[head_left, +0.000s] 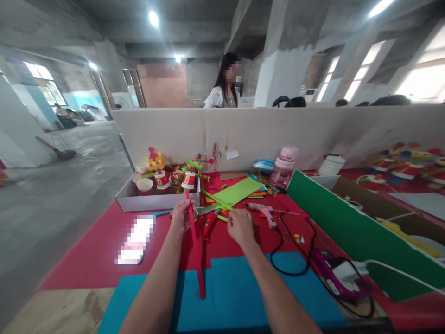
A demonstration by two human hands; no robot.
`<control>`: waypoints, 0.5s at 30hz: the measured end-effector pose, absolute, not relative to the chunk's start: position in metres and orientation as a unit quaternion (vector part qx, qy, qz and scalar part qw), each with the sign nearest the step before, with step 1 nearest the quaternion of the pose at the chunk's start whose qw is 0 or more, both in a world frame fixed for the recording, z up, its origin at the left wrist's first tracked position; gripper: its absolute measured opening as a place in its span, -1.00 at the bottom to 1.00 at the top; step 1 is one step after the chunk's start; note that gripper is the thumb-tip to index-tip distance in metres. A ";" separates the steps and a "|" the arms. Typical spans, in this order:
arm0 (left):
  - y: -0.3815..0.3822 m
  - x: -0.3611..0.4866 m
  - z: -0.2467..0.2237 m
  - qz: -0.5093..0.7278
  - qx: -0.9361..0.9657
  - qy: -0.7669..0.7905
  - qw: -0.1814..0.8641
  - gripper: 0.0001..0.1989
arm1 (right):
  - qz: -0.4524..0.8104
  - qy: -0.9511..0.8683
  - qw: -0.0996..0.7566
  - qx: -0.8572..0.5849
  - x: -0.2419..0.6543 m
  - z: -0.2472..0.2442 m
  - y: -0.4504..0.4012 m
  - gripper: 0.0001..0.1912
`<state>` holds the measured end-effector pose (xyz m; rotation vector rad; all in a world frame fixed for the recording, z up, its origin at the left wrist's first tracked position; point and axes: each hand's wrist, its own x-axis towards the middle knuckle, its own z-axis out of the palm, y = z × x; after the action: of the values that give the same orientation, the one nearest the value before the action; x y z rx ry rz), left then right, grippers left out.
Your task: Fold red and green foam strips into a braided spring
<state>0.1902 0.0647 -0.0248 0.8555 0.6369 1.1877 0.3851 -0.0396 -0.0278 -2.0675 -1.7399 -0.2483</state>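
Observation:
My left hand [181,216] pinches a long red paper strip [196,250], which hangs down over the blue sheet [236,297]. Curled fingers close my right hand [241,226], at the end of thin green strips [218,200]; what its fingertips grip is hidden. Between the hands lie scissors [205,211], partly covered, and a red-handled tool [210,227]. Behind them is a bright green paper sheet [239,190]. A pink glue gun [263,214] with a black cord rests to the right of my right hand.
A white box [153,202] holds paper-cup figures [162,178] at back left. A phone [136,239] lies nearer. A green-walled box [347,232], a purple power strip [339,278] and a pink bottle [285,162] are rightward. Beyond the partition [174,132] is a person [224,88].

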 end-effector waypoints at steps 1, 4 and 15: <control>0.065 0.191 -0.026 0.526 0.393 0.297 0.694 -0.71 | -0.074 -0.625 0.209 -0.749 0.385 -0.027 -0.042 -0.92; 0.065 0.193 -0.028 0.510 0.412 0.324 0.682 -0.71 | -0.029 -0.618 0.203 -0.759 0.389 -0.026 -0.047 -0.90; 0.044 0.207 -0.020 0.401 0.483 0.333 0.703 -0.69 | 0.096 -0.691 0.277 -0.661 0.425 -0.032 -0.038 -0.89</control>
<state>0.2072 0.0441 -0.0201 1.0755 0.7409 0.8913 0.4250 -0.0376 -0.0320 -1.7742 -1.8557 0.2573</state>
